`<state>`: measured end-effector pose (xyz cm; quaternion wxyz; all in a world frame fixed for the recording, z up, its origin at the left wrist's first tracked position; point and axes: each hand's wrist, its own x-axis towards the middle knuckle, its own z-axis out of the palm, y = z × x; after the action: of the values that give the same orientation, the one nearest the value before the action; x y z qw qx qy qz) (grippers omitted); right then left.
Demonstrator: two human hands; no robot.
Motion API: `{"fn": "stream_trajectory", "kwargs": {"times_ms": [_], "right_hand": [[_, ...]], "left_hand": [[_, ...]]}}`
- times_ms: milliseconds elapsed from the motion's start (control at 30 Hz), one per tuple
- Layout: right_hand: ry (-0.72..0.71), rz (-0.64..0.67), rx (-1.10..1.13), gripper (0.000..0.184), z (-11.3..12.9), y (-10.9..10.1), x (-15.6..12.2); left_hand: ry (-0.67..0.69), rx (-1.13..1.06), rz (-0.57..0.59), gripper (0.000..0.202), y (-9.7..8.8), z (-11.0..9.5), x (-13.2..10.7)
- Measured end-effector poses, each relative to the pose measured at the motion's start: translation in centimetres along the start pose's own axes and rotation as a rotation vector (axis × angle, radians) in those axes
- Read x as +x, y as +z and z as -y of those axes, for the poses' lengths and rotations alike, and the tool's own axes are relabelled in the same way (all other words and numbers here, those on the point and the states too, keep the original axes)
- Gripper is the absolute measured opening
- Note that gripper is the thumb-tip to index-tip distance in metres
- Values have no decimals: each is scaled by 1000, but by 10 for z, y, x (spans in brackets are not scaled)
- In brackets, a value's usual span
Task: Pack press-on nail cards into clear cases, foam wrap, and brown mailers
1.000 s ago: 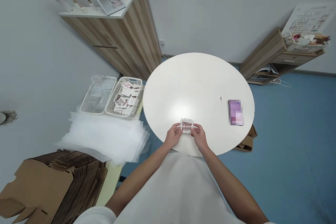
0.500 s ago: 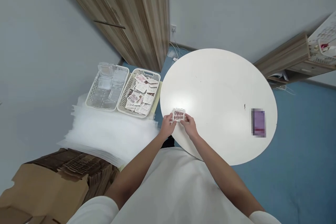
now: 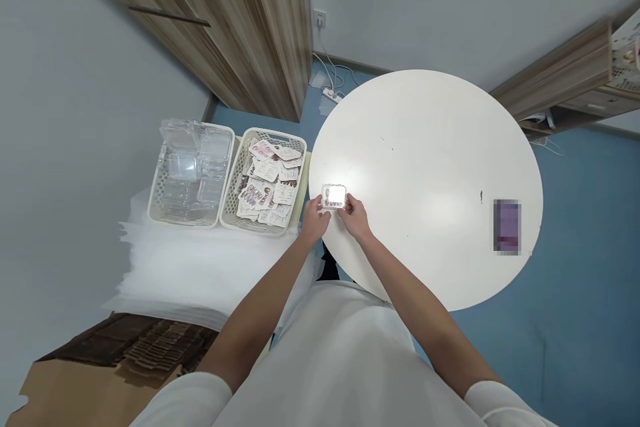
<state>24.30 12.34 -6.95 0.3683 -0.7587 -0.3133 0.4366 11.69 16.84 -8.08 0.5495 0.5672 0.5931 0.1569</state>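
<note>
A small clear plastic box (image 3: 334, 196) is at the near left edge of the round white table (image 3: 425, 140). Glare whitens most of its lid; dark, nail-shaped pieces show along its lower edge. My left hand (image 3: 314, 221) is closed on the box's left side, thumb at the near corner. On the opposite side, my right hand (image 3: 355, 217) grips the right edge in the same way. Whether the box rests on the table or is slightly raised, I cannot tell.
Left of the table stand a basket of clear plastic boxes (image 3: 193, 177) and a basket of printed cards (image 3: 270, 180). Nearer are white foam sheets (image 3: 185, 267) and flattened cardboard (image 3: 85, 387). A blurred purple object (image 3: 508, 225) lies on the table's right. A wooden cabinet (image 3: 240, 27) stands behind.
Both hands have moved slightly farther from my body with the box. Glare now covers its lid, where rows of reddish nail-shaped pieces showed before. My view has tilted down.
</note>
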Motion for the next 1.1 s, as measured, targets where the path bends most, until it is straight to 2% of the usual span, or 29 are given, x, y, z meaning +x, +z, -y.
{"fn": "stream_trajectory", "kwargs": {"times_ms": [167,533,733,967,1100], "right_hand": [[46,-20,11,57,-2,3,3],[42,26,25,56,0,-3,1],[50,61,97,62,-4,-7,-3],[18,164,104,65,-15,-35,-32],[25,230,51,54,-24,-62,-56]], "left_hand": [[11,-17,-8,60,-1,-2,4],[51,-59,-13,63,2,4,1],[55,-68,-51,69,5,3,-3],[19,-63,-73,74,14,0,-15],[-11,-7,-125,70,15,6,-29]]}}
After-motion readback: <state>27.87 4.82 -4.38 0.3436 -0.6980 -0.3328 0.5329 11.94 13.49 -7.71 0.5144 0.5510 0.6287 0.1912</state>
